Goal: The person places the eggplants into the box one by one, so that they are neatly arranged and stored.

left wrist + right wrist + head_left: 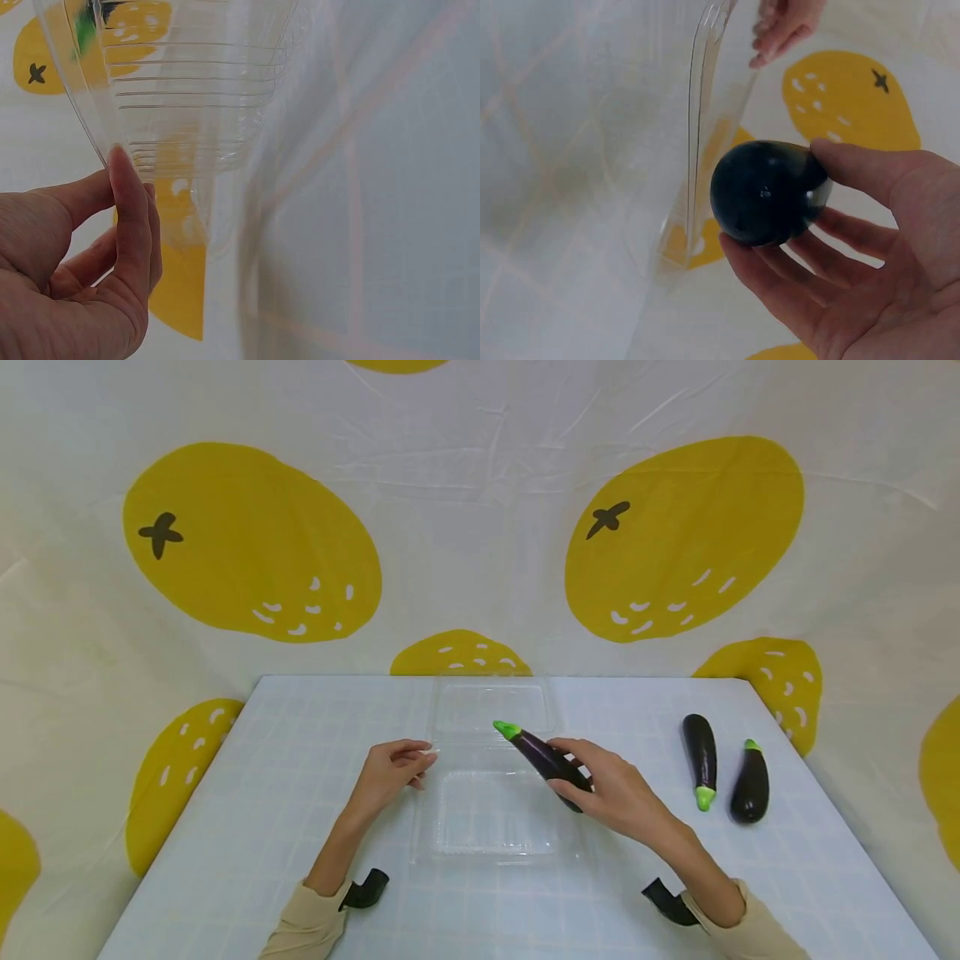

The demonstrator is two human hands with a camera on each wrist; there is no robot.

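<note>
A clear plastic clamshell container (487, 822) lies unfolded on the table, its lid half (491, 708) toward the back. At its left side, my left hand (390, 775) pinches the rim between thumb and fingers; the left wrist view shows the ribbed clear wall (195, 82) rising beyond the fingertips. Over the right part of the container, my right hand (622, 789) grips a dark purple eggplant (542, 756) by its thick end. Its green stem end points up and left, toward the back. In the right wrist view the eggplant's rounded bottom (761, 199) faces the camera.
Two more eggplants lie at the right of the table: one (701, 756) with its green end toward the front, the other (750, 787) with its green end toward the back. A pale checked cloth (247, 827) covers the table. Behind hangs a lemon-print curtain (472, 527).
</note>
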